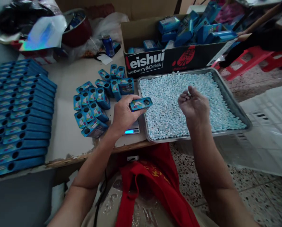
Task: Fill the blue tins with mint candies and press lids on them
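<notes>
My left hand [126, 112] is wrapped round a small blue box [141, 103] with a round hole in its top, held over the left edge of a metal tray [246, 124]. Pale blue and white candies [164, 116] fill the tray. Above them my right hand [194, 102] is palm up with its fingers curled; small pieces seem to lie at the fingertips. Below my left hand a scale [129, 131] with a lit blue display is partly hidden. Several more blue boxes [91, 107] stand in a loose group left of my left hand.
Rows of blue boxes [22, 116] fill the table's left side. Behind the tray stands a cardboard carton [164, 61] of larger blue packs. A blue can [108, 46] and a red pot [78, 33] are at the back. A person's arm [261, 22] and red stools [249, 60] show at right.
</notes>
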Demonstrator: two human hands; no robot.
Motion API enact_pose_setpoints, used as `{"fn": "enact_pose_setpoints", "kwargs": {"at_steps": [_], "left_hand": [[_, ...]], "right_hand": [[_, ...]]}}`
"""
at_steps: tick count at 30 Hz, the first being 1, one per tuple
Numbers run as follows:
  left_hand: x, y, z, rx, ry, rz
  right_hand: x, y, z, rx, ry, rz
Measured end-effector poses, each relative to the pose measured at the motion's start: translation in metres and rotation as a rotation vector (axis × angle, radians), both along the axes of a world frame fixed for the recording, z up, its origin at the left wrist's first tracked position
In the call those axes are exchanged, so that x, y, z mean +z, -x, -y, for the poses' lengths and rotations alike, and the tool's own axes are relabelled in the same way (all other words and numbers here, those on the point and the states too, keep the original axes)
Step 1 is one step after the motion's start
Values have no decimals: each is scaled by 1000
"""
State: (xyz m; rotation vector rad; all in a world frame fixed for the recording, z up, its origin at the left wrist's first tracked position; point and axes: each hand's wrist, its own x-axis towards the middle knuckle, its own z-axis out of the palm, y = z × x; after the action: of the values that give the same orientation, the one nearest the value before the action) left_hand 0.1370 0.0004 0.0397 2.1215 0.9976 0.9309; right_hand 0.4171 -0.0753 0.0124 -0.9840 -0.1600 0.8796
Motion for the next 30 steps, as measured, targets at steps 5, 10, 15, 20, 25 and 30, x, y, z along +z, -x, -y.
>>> {"fn": "enact_pose_setpoints", "kwargs": {"at_steps": [5,10,15,20,25,30], "left_hand": [[-4,53,-1,73,91,-45],[-28,66,0,3,254,-29],[-27,76,1,-63,195,-16],[3,109,5,-58,-54,-29],[28,143,3,85,-158,-51],[31,151,3,185,-165,-77]], "right_hand": [[-21,25,22,301,273,69],[-4,30,30,601,346,328],[8,32,26,828,434,532],[6,39,21,705,439,453],[21,53,15,781,458,390],[45,83,4,882,377,486]]}}
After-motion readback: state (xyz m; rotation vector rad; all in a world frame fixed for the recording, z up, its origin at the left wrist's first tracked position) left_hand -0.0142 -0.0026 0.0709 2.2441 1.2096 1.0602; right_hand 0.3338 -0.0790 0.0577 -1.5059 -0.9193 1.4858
